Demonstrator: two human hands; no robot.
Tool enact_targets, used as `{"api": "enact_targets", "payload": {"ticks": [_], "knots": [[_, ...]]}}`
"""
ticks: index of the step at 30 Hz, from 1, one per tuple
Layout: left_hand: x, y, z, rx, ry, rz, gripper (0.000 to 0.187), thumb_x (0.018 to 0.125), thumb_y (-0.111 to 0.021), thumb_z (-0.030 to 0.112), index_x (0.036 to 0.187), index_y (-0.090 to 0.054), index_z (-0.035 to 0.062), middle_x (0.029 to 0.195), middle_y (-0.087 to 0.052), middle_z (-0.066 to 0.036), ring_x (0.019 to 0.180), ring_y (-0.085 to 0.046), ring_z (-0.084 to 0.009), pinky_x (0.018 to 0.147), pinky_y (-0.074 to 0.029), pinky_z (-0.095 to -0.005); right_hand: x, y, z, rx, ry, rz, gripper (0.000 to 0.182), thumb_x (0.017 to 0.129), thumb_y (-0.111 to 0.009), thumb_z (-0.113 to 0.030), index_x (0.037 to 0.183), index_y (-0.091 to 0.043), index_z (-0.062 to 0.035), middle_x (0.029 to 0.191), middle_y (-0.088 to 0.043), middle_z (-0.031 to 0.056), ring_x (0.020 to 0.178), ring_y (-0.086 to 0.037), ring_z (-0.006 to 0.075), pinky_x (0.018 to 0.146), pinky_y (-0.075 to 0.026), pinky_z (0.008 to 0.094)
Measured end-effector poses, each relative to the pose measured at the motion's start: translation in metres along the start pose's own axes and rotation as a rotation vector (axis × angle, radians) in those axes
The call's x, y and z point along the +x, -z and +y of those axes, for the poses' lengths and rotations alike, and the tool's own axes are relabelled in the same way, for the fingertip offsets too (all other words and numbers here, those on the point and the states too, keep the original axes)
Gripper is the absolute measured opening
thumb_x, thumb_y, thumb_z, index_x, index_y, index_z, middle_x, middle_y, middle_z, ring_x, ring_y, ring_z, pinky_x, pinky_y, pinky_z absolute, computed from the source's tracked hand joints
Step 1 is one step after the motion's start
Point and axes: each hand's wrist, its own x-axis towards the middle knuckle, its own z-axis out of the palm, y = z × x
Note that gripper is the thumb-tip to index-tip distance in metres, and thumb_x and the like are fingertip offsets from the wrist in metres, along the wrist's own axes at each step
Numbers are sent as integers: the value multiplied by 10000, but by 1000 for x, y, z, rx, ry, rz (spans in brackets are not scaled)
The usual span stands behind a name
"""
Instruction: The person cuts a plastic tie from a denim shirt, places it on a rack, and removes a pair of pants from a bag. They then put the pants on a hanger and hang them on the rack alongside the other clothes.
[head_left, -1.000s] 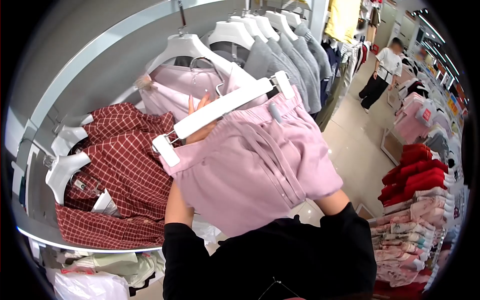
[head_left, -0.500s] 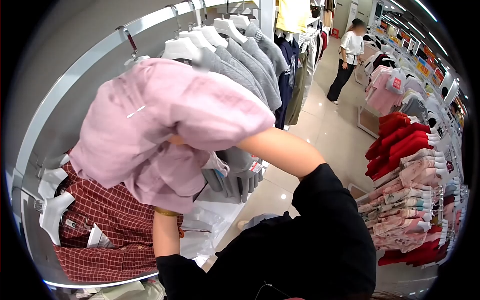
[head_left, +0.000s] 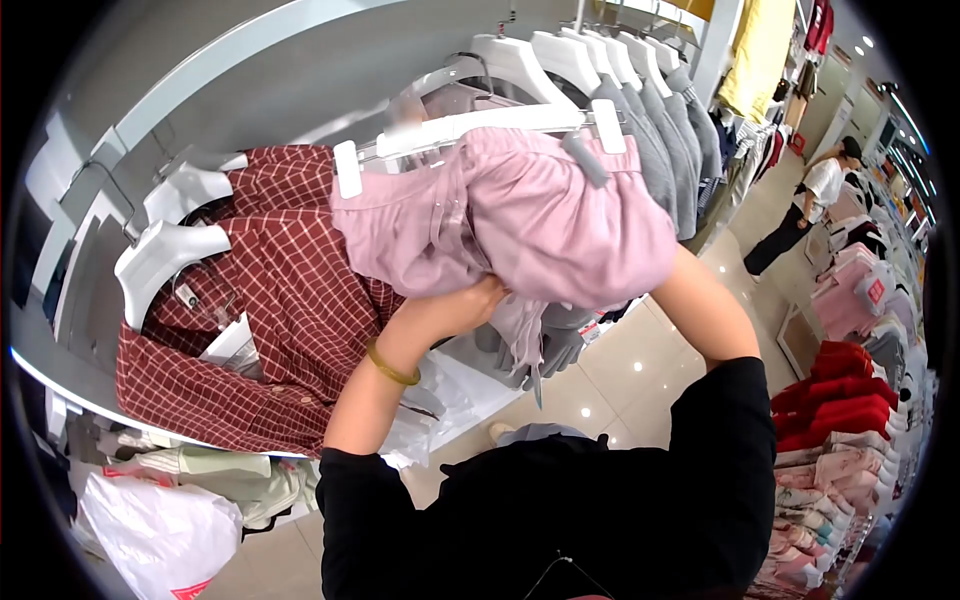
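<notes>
Pink pants [head_left: 570, 220] with a gathered waistband and a drawstring hang from a white clip hanger [head_left: 480, 130]. A clip grips the waistband at each end. My left hand [head_left: 470, 305], a yellowish bangle on its wrist, is closed on the lower folds of the pants. My right forearm reaches in from the right behind the fabric, and the pants hide that hand. Close to my left arm, a dark red checked shirt [head_left: 290, 310] hangs on a white hanger [head_left: 165, 255]. Tags show inside its collar.
Grey tops [head_left: 650, 150] hang on white hangers along the curved rail. A white plastic bag [head_left: 160, 530] is at the lower left. Across the tiled aisle [head_left: 640, 370] are red garments [head_left: 835, 400] on racks. A person [head_left: 800, 205] stands farther down the aisle.
The pink pants have moved right and unfolded, so their waistband and clip hanger now show. My left hand has come into sight beneath them. The view has turned left.
</notes>
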Motion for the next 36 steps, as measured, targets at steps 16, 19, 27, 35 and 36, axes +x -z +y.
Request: {"api": "enact_targets", "payload": {"ticks": [16,19,27,35,36], "knots": [[30,37,-24,-985,632,-28,177,771,-615,181,821,-631,12,643,-599,-156,614,-584,-355,583,-460,-432,16,3,18,-136,53,-6,493,729,-673,-109,1202,-546,-54,1049,-626,42,927,-589,113,699,-490,227],[17,25,-27,-966,631,-103,236,753,-654,226,789,-630,-7,692,-603,-176,688,-594,-358,632,-467,-424,25,2,21,-129,61,3,484,734,-671,-112,1199,-550,-56,1041,-630,39,918,-592,108,687,-493,223],[-20,-7,-23,-636,825,-199,216,669,-728,255,704,-671,50,709,-635,-128,719,-622,-267,852,-412,-421,40,2,31,-99,103,35,461,748,-666,-121,1192,-558,-62,1021,-640,30,893,-601,94,657,-500,210],[-23,4,-31,-391,1027,-237,75,657,-632,107,702,-623,48,713,-611,-112,740,-588,-248,791,-397,-385,51,2,33,-219,338,136,439,761,-661,-130,1185,-567,-67,1000,-650,22,868,-609,81,628,-508,197],[-21,7,-30,-389,988,-156,63,636,-616,84,685,-602,48,699,-597,-102,729,-571,-241,762,-395,-370,53,3,33,-262,393,158,436,763,-660,-131,1185,-568,-67,997,-652,21,865,-611,79,624,-509,195]]}}
